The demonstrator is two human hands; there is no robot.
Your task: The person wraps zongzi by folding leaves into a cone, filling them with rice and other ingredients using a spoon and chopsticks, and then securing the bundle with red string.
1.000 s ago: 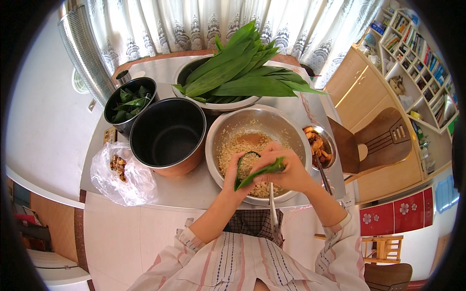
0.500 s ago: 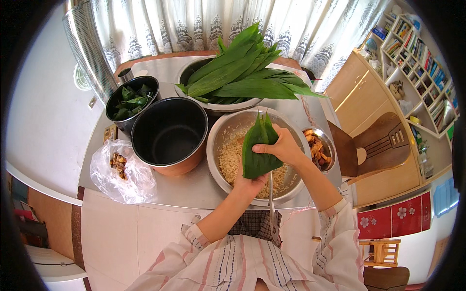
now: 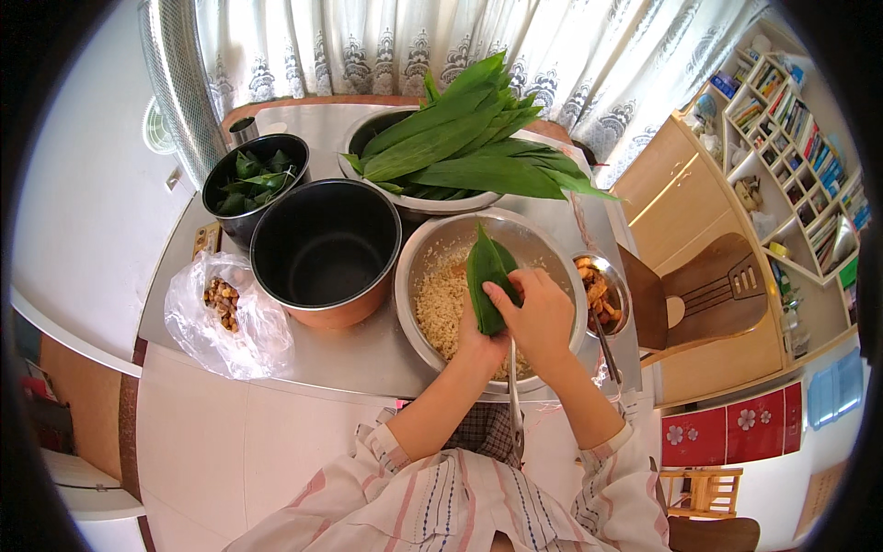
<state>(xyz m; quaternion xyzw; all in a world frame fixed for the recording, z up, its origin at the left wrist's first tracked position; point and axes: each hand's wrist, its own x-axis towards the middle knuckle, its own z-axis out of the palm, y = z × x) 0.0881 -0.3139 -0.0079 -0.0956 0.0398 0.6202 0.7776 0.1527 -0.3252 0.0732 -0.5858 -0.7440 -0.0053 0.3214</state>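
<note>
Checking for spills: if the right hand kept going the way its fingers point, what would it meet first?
The right hand points up-left, already against the folded green leaf. Past that, probably the empty dark pot; depth is unclear.

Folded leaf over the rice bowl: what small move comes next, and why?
Probably fold the free upper tip down. Both hands, left and right, hold the folded green leaf upright over the steel bowl of rice, its pointed top standing loose above the fingers. Whether it is already filled cannot be seen.

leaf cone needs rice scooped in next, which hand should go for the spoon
Right, probably. The right hand lies beside the spoon handle, while the left hand cups the folded leaf from below.
</note>
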